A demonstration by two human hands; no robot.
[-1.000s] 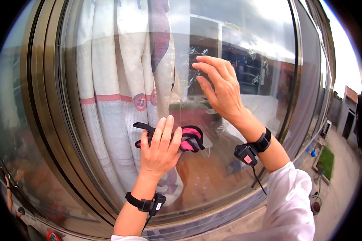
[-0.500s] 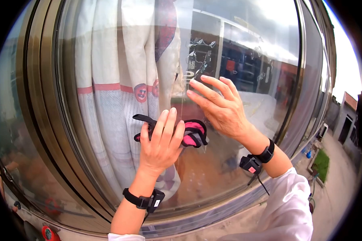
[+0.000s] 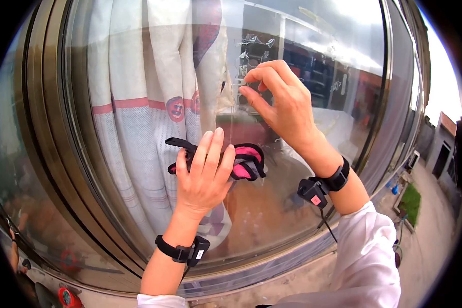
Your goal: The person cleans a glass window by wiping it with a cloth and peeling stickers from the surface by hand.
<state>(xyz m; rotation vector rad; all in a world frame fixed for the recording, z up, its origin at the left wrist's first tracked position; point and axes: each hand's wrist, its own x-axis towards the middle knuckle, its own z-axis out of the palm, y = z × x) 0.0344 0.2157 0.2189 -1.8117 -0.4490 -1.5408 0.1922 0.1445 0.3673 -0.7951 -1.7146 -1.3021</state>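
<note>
Against the window glass [image 3: 272, 215], my left hand [image 3: 203, 177] presses a pink and black fabric item [image 3: 249, 161], its fingers stretched over it and the item sticking out on both sides. A black strap end shows at the item's upper left. Higher and to the right, my right hand [image 3: 282, 97] is by the pane with bent fingers, thumb and forefinger apart and nothing visible between them. Its fingertips are beside pale markings [image 3: 243, 69] on the glass. Whether they touch the glass I cannot tell. Both wrists wear black straps with small boxes.
Behind the glass hangs a white curtain [image 3: 133, 128] with a red band. A brown metal frame [image 3: 51, 118] runs along the left. At the lower left are a red round object [image 3: 66, 297] and part of a person. Grass [image 3: 409, 204] and paving lie at the right.
My right hand first dropped with fingers spread, then rose again, and its fingers have bent inward. My left hand and the fabric item appear slightly higher in view.
</note>
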